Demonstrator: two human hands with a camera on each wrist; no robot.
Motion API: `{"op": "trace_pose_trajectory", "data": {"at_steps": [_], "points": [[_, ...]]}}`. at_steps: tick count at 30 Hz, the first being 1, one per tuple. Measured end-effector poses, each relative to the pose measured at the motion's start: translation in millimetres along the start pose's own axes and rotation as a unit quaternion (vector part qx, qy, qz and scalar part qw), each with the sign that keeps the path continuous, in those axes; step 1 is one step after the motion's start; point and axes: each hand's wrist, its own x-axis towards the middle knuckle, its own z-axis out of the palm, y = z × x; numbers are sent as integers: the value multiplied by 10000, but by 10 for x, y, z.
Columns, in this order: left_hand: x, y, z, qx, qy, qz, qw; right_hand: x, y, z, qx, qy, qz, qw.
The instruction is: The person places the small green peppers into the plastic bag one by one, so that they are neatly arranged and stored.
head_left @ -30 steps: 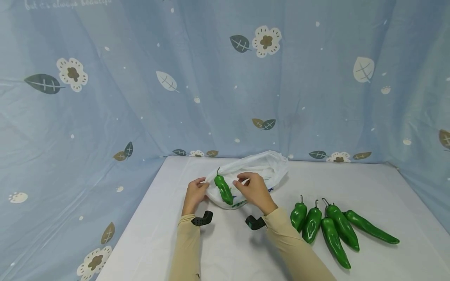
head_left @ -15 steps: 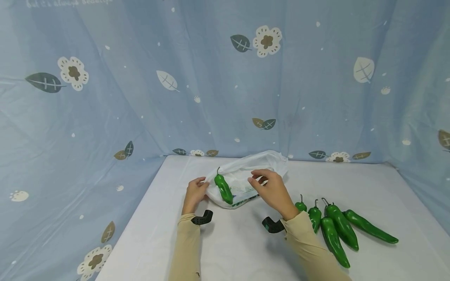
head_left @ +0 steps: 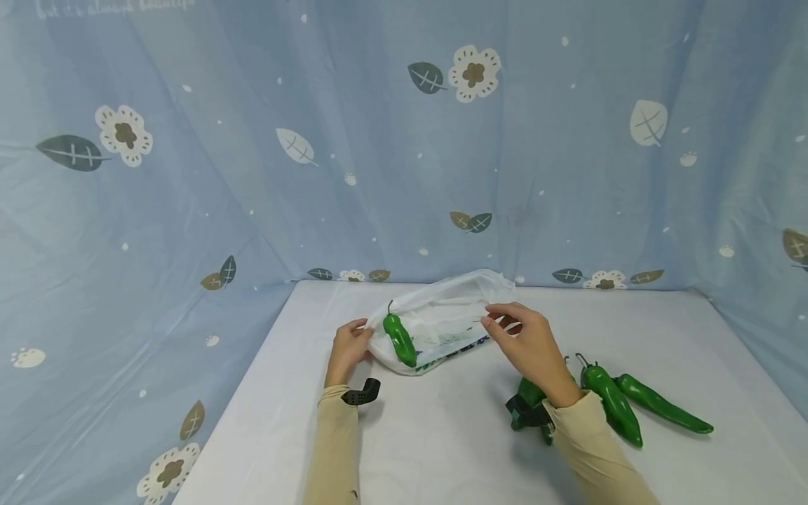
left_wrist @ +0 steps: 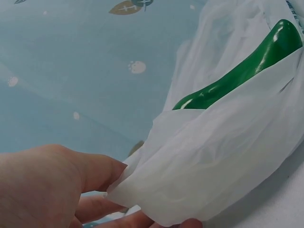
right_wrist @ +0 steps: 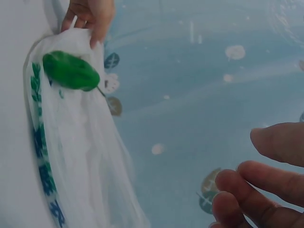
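Off toward three o'clock went the loose, empty right hand, while the left hand pinched the white bag at nine o'clock, probably best held wide for the green pepper in its mouth.

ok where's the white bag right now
In the head view, the white bag lies toward the back of the table, its left edge held by the left hand and its right end near the right hand.
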Motion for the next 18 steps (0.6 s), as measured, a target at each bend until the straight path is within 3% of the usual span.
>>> {"op": "trace_pose_trajectory", "data": {"at_steps": [7,18], "points": [[3,-5,-8,-75,-4,29,10000,-107,1,-202,-192,65,28,9998],[-6,-9,5,-82,-29,34,10000,-257,97,-516,-496,483,89,9976]]}}
